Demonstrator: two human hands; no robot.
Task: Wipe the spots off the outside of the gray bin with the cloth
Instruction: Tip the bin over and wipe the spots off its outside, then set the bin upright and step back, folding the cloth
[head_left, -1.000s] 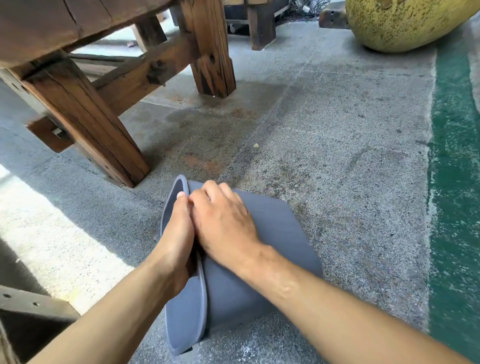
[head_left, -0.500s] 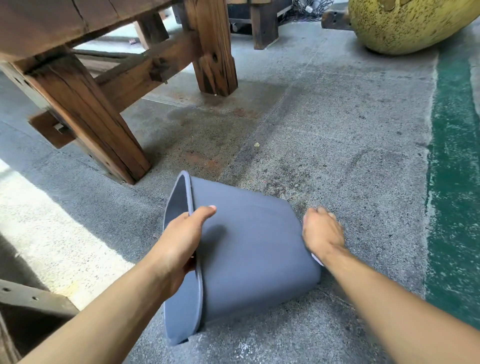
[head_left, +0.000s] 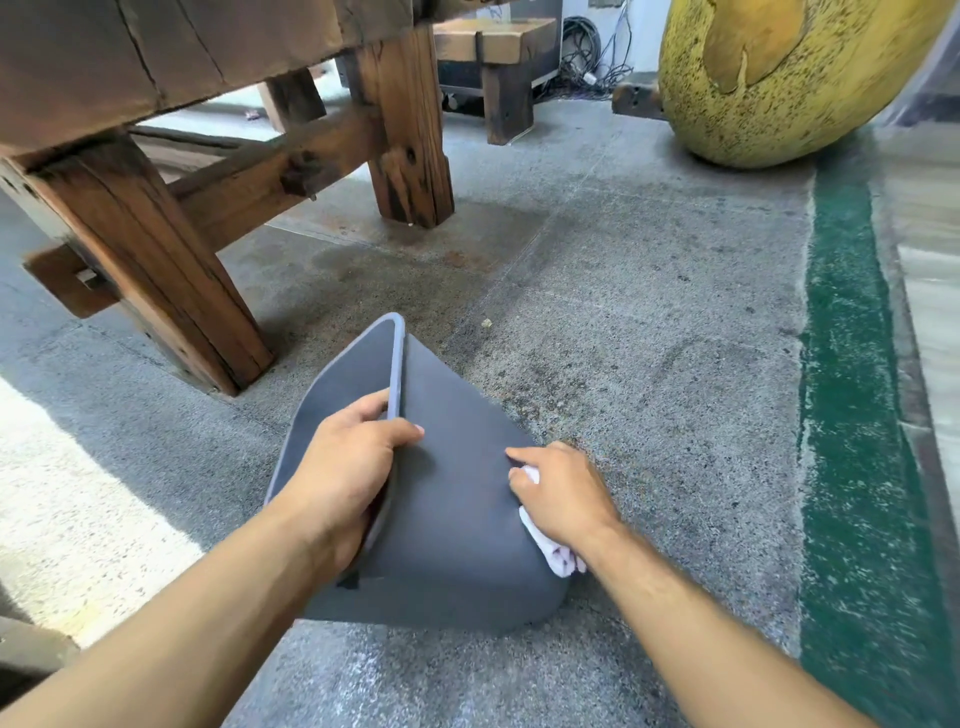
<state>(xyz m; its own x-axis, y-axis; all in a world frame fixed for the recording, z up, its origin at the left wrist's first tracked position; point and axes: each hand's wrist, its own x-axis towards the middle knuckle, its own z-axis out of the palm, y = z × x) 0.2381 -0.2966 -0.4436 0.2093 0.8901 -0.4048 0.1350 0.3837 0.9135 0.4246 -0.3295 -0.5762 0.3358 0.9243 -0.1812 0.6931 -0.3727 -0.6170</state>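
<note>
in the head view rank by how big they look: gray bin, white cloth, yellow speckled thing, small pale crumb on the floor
1. Gray bin and yellow speckled thing: similar spans; the yellow one is cropped and farther off, so I won't rank them.
2. White cloth, mostly hidden under the right hand.
3. Crumb.

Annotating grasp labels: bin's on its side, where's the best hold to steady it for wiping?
Grip the rim at the open mouth, from the left, as the left hand does: thumb outside, fingers inside. The bin lies mouth-left; its smooth wall offers no other edge and stays free for the cloth.
</note>
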